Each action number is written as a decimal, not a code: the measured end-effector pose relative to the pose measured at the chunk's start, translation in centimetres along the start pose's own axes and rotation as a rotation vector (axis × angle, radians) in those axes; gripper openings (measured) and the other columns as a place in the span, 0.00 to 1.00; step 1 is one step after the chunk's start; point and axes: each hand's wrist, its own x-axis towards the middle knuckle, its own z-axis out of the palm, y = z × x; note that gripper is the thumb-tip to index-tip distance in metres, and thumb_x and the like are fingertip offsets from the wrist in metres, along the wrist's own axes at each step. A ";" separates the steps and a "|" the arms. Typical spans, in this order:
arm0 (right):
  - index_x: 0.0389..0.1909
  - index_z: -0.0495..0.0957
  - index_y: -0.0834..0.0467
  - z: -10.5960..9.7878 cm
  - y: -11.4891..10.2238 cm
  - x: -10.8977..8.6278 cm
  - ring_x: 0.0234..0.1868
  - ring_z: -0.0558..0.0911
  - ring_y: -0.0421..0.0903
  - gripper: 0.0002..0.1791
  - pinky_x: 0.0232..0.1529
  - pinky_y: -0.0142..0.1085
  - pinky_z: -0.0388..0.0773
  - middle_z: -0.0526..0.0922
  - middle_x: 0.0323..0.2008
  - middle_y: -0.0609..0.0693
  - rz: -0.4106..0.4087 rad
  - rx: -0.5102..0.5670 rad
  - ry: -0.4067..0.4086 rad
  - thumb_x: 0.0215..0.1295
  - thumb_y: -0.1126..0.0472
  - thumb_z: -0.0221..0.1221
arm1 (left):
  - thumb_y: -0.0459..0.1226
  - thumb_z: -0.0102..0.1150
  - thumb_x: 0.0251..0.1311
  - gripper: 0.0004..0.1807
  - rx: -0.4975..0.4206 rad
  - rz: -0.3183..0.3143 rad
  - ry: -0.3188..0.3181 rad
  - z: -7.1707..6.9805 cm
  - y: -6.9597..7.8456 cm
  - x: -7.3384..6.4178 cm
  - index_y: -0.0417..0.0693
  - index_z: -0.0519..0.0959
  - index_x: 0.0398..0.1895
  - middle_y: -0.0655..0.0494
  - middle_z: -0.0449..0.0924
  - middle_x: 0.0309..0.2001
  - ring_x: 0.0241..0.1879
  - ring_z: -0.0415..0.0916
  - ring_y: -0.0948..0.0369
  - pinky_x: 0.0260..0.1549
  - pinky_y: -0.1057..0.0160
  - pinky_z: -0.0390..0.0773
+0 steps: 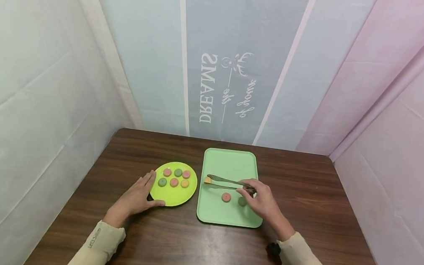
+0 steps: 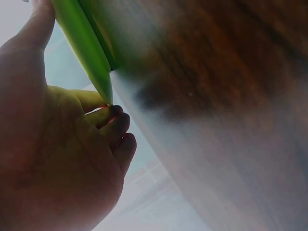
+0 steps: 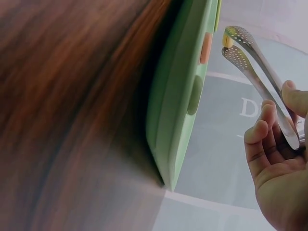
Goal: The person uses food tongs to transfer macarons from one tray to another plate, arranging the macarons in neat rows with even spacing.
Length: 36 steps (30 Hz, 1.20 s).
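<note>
Yellow cookie [image 1: 207, 180], head view: one piece, clamped between the tips of the tongs [image 1: 226, 180], over the tray [image 1: 228, 161] near its left edge.
Right hand [image 1: 261, 195]: thumb and fingers pinching the tongs.
Tray contents: one pink cookie [image 1: 226, 197]; one green cookie [image 1: 242, 201], just beside the right hand.
Plate [image 1: 176, 196]: left of the tray, on the dark wooden table [image 1: 186, 248]; six cookies [image 1: 174, 182] in two rows — three pink, two green, one yellow.
Left hand [image 1: 134, 195]: at the plate's left rim, thumb spread from the fingers.
Plate rim, left wrist view: fingertips touching, fingers lightly bent; cookies not visible.
Tong tips, right wrist view: pierced with holes, pressed on the yellow cookie, which is lifted off the tray; finger placement partly hidden.
Step in hand, judged: transferring the yellow cookie from tray to plate.
Next move, judged: calls for a steady carry leftward — even squeeze, plate kept still, release over the bare front part.
</note>
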 end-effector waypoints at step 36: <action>0.55 0.88 0.57 3.2 -3.0 1.5 0.34 0.85 0.37 0.15 0.36 0.35 0.86 0.85 0.35 0.41 -0.013 0.096 -0.087 0.73 0.55 0.71 | 0.67 0.69 0.63 0.68 -0.010 -0.009 -0.004 0.0 0.0 0.0 0.29 0.45 0.86 0.31 0.44 0.85 0.84 0.46 0.38 0.83 0.39 0.50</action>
